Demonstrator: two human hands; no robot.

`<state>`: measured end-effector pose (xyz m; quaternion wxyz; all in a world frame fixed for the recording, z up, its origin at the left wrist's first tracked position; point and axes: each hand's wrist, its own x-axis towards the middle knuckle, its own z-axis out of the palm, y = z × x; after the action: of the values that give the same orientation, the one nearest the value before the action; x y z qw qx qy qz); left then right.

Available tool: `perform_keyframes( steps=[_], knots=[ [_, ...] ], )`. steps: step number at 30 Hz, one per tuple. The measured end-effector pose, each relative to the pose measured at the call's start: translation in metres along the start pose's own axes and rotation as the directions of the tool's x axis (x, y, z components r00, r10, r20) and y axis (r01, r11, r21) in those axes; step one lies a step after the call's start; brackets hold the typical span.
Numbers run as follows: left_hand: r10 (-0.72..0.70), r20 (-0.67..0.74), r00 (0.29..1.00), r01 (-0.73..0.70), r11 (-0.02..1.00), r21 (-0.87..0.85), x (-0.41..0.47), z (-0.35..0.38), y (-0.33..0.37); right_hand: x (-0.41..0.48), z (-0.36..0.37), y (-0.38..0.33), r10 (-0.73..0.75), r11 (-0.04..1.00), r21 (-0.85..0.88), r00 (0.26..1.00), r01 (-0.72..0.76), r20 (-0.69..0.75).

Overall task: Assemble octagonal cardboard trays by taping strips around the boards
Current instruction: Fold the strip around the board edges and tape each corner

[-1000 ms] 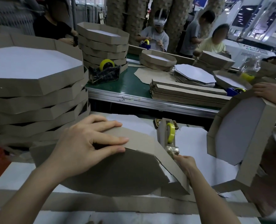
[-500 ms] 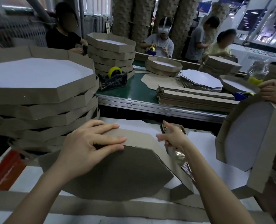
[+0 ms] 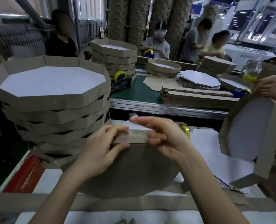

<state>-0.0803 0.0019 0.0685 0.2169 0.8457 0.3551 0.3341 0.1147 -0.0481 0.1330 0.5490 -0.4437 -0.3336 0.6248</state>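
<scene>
The board (image 3: pixel 130 168) lies brown side up on your table (image 3: pixel 43 181), about midway along it and close to the near edge. A cardboard strip (image 3: pixel 134 137) stands folded up against the board's far side. Your left hand (image 3: pixel 100 151) clamps that strip to the board, with the fingers curved over the strip's top and the thumb pressed at the board's rim below it. Your right hand (image 3: pixel 166 139) hovers just above the strip with its forefinger and thumb stretched out, pinching what looks like a short piece of clear tape (image 3: pixel 133 116) – it is blurred – and the other fingers are loosely curled. I see no tape on this joint, and the board's near and right sides show no wall, so I judge this tray barely begun: one side is positioned, and the fixing and the wrap round the remaining sides are all left to do. A long loose strip (image 3: pixel 134 204) lies flat along the table's near edge. The tape dispenser (image 3: pixel 186 130) sits just behind your right hand, toward the far edge. The tall stack of trays (image 3: pixel 53 101) at the table's left edge suggests much of the batch is done – how much remains I cannot tell. At the right edge, another person's hand (image 3: pixel 269 89) tips up a walled tray (image 3: pixel 250 133).
</scene>
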Motion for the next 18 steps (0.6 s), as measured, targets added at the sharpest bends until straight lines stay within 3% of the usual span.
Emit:
perform_keyframes(
  steps=[3,7,18],
  knots=[
    [-0.005,0.052,0.999,0.009,0.997,-0.080,-0.003,-0.003,-0.004,-0.023,0.007,0.022,0.041,0.991,0.130,0.999,-0.038,-0.015],
    [0.038,0.080,0.996,-0.034,0.998,-0.057,-0.004,-0.005,-0.004,-0.042,0.009,0.035,0.032,0.970,0.243,0.998,-0.017,-0.057],
    [0.175,0.157,0.972,-0.191,0.977,0.095,-0.011,-0.012,0.010,-0.061,0.013,0.056,0.039,0.953,0.305,0.992,-0.001,-0.117]
  ],
)
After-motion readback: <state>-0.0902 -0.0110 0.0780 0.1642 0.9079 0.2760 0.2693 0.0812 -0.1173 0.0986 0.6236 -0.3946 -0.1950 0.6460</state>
